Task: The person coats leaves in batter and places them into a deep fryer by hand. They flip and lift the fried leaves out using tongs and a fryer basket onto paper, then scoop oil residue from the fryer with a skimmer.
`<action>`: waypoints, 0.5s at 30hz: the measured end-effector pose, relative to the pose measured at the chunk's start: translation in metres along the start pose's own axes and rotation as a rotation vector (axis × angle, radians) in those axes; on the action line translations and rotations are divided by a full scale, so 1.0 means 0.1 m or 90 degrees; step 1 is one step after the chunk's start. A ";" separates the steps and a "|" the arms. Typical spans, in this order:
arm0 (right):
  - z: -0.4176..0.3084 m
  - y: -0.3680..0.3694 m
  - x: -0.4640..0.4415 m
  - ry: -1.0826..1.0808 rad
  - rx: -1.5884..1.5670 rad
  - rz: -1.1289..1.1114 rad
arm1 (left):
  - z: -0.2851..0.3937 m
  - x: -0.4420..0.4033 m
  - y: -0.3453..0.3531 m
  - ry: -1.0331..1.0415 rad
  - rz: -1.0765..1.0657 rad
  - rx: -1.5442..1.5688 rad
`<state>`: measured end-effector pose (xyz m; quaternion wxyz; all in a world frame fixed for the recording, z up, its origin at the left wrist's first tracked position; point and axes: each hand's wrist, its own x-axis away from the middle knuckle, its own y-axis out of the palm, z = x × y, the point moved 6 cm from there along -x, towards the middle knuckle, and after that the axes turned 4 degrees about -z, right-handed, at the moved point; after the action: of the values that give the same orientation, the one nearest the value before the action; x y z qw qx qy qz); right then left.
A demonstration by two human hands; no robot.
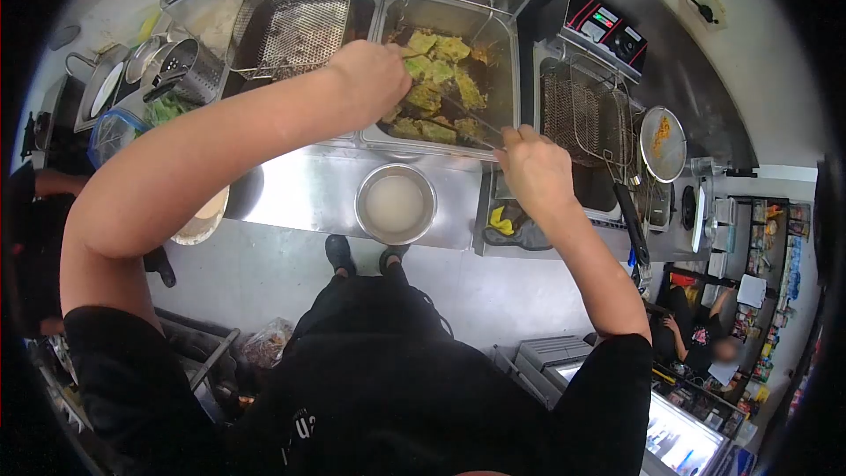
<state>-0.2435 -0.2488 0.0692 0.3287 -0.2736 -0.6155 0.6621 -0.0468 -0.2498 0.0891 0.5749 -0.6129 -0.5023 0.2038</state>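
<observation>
Both my hands are over the middle deep fryer (526,79), where several flat green and golden battered pieces (425,97) float in dark oil. My left hand (370,75) is closed at the fryer's left side, its fingertips turned away from view. What it grips is hard to make out; something thin shows by its fingers. At the right front corner, my right hand (536,167) is closed around a long thin metal utensil (471,116) that slants across the oil among the pieces. Whether it is tongs or chopsticks, I cannot tell.
A wire fry basket (300,22) sits over the left fryer, another basket (586,110) in the right one. A steel bowl of whitish liquid (396,204) stands on the front counter. At right is a round strainer (663,143). People are at both sides.
</observation>
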 end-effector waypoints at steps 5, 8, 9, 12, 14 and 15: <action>0.24 -0.15 0.03 -0.023 -0.027 0.015 | 0.07 -0.20 0.12 0.033 -0.032 -0.048; 0.49 -0.26 0.02 0.032 -0.073 -0.047 | 0.07 -0.24 0.24 0.047 0.034 -0.063; 0.64 -0.23 0.02 0.051 -0.118 -0.081 | 0.07 -0.21 0.22 0.040 0.051 -0.066; 0.82 -0.26 -0.10 0.104 -0.183 -0.185 | 0.02 -0.13 0.15 0.024 0.074 -0.065; 0.98 -0.12 -0.14 0.131 -0.248 -0.262 | -0.03 -0.07 0.08 0.014 0.081 -0.060; 1.02 -0.08 -0.16 0.140 -0.283 -0.276 | -0.05 -0.05 0.04 0.001 0.080 -0.060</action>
<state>-0.3110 -0.3262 0.0861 0.4584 -0.2711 -0.7499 0.3925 -0.0427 -0.2558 0.0856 0.5317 -0.6700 -0.4712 0.2154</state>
